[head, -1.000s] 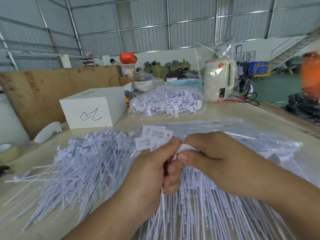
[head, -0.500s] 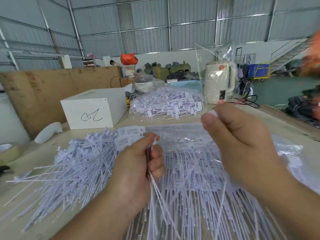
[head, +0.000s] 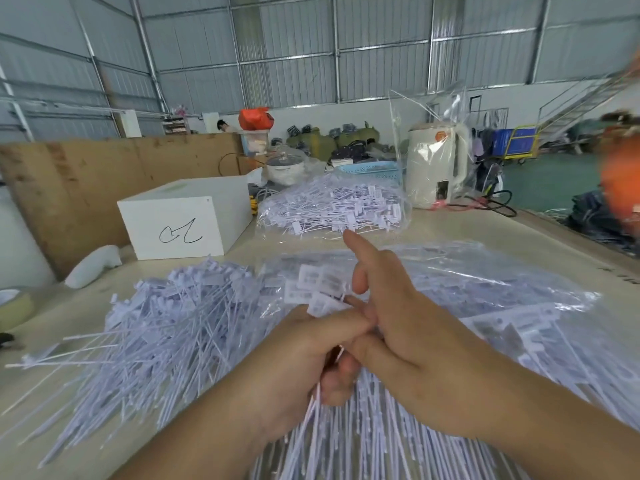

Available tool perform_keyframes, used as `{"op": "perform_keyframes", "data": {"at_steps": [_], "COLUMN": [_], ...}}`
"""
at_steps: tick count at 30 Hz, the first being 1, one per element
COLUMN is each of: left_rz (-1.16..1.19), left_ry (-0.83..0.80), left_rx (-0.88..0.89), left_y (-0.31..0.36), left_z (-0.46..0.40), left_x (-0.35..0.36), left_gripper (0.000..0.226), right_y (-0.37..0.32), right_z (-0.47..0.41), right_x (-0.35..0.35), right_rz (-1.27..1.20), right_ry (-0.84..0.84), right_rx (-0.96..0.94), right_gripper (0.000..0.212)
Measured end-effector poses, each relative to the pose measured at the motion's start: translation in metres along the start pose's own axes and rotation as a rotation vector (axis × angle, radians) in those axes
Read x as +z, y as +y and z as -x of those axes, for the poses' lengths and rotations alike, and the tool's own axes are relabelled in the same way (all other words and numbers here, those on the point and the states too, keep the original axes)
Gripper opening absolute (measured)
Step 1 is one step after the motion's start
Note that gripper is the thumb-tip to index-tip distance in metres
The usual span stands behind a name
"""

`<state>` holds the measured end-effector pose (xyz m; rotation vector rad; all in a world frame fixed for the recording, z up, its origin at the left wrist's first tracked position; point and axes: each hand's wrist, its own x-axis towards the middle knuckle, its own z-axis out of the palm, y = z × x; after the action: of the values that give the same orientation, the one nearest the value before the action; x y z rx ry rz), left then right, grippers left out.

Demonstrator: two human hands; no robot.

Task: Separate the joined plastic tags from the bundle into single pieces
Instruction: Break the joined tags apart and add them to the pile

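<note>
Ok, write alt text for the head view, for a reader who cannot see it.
A left hand grips a bundle of joined white plastic tags while the right hand reaches in, index finger extended. Loose tags are heaped on the table, with a white box and a bagged pile behind.

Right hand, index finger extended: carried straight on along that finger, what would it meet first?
Probably the clear bag of tags just beyond the right hand's fingertip, though depth is unclear.

The left hand (head: 304,362) grips a bundle of tags (head: 313,289) above the bench (head: 450,226). The right hand (head: 398,327) meets it, forefinger raised. Loose tags (head: 166,334) lie left, a bagged heap (head: 332,206) behind, beside a white box (head: 183,216).
</note>
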<state>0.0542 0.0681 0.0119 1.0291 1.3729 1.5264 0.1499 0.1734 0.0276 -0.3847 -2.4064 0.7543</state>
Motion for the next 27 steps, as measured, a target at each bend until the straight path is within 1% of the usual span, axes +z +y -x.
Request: {"op": "perform_keyframes", "data": {"at_steps": [1, 2, 4, 5, 6, 8, 9, 11, 13, 16, 18, 19, 22, 24, 27], "left_rz": [-0.003, -0.009, -0.011, -0.012, -0.019, -0.068, -0.103, -0.155, -0.172, -0.205, -0.234, -0.236, -0.211, -0.168, -0.121], "left_ry": [-0.012, -0.011, 0.005, 0.024, 0.041, 0.046, 0.031, 0.005, -0.004, 0.016, 0.067, 0.105, 0.228, 0.288, 0.263], "left_rx": [-0.018, -0.023, -0.010, -0.002, 0.008, 0.034, 0.046, 0.057, 0.077, 0.127, 0.155, 0.170, 0.229, 0.270, 0.294], "left_y": [0.000, 0.001, 0.000, -0.001, -0.001, -0.002, -0.001, -0.001, -0.001, 0.000, 0.003, 0.005, 0.012, 0.014, 0.013], "left_z": [0.000, 0.000, -0.002, -0.003, -0.003, -0.004, -0.004, -0.003, -0.003, -0.003, -0.002, -0.002, -0.002, -0.003, -0.004], "left_x": [-0.002, -0.003, -0.003, -0.003, -0.004, -0.007, -0.008, -0.009, -0.008, -0.007, -0.009, -0.011, -0.017, -0.021, -0.022], "left_gripper": [0.023, 0.022, 0.022, 0.022, 0.021, 0.025, 0.028, 0.033, 0.031, 0.030, 0.027, 0.025, 0.020, 0.021, 0.023], "right_y": [-0.002, -0.003, -0.007, -0.008, -0.008, -0.007, -0.007, -0.007, -0.009, -0.010, -0.008, -0.008, -0.009, -0.012, -0.016], "right_z": [0.000, 0.003, 0.017, 0.022, 0.023, 0.023, 0.023, 0.024, 0.026, 0.027, 0.028, 0.029, 0.025, 0.023, 0.021], "right_x": [0.000, -0.001, -0.012, -0.017, -0.021, -0.027, -0.029, -0.032, -0.032, -0.034, -0.035, -0.036, -0.034, -0.034, -0.035], "right_rz": [0.013, 0.012, 0.100, 0.182, 0.273, 0.479, 0.539, 0.535, 0.510, 0.596, 0.716, 0.753, 0.746, 0.705, 0.693], "right_ry": [-0.010, -0.042, -0.191, -0.241, -0.249, -0.202, -0.183, -0.215, -0.233, -0.173, -0.137, -0.134, -0.125, -0.072, -0.014], "right_rx": [-0.023, -0.059, -0.160, -0.164, -0.153, -0.120, -0.076, 0.035, 0.098, 0.135, 0.142, 0.147, 0.120, 0.066, -0.013], "right_gripper": [0.055, 0.058, 0.071, 0.069, 0.064, 0.055, 0.058, 0.065, 0.064, 0.071, 0.076, 0.075, 0.060, 0.053, 0.049]}}
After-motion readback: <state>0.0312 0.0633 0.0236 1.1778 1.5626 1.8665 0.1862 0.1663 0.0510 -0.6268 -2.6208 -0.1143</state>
